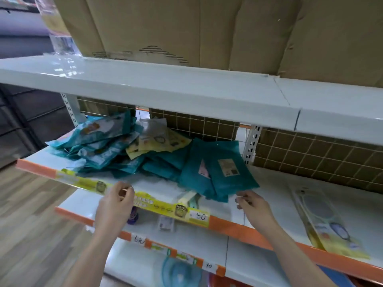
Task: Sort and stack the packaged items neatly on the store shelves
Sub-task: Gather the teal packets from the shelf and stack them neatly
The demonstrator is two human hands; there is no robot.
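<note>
A loose heap of teal packets (99,150) lies on the left part of the middle shelf (157,186), with a few yellow packets (159,141) on top at the back. To the right a small stack of dark teal packets (217,168) lies back side up, with labels showing. My left hand (116,206) hovers at the shelf's front edge, fingers loosely curled and holding nothing. My right hand (251,206) reaches just below the near corner of the dark teal stack, fingers relaxed, close to it but apart from it.
A flat yellow blister pack (327,224) lies on the shelf at the right. Cardboard boxes (186,27) fill the top shelf. The orange price rail (238,224) with yellow labels runs along the front. Lower shelves hold small items and a blue round thing (180,272).
</note>
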